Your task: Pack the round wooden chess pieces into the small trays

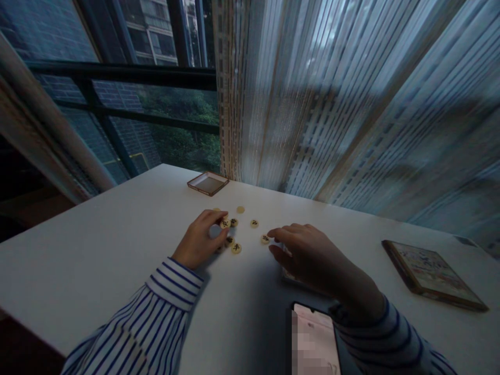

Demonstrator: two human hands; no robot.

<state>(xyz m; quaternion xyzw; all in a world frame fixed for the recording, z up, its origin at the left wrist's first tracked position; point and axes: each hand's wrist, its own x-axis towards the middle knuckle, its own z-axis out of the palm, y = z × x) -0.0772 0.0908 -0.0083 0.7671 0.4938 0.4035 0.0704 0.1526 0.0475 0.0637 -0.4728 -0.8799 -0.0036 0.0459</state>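
My left hand point(201, 237) is closed, with a round Chinese chess piece point(225, 223) pinched between thumb and index finger. Beside it on the white table lie several more pieces, among them one with a dark character point(236, 248) and another point(234, 222) just right of my fingertips. Across from it, my right hand point(299, 250) has its thumb and index finger apart. A chess piece point(265, 239) lies right at those fingertips; whether they touch it I cannot tell. Under the right hand, a flat object is mostly hidden.
An open shallow box point(208, 183) stands at the table's far edge. To the right lies a flat box with a patterned top point(433, 273). A phone point(314, 338) is at the near edge, by my right forearm. Behind the table hang striped curtains point(265, 104).
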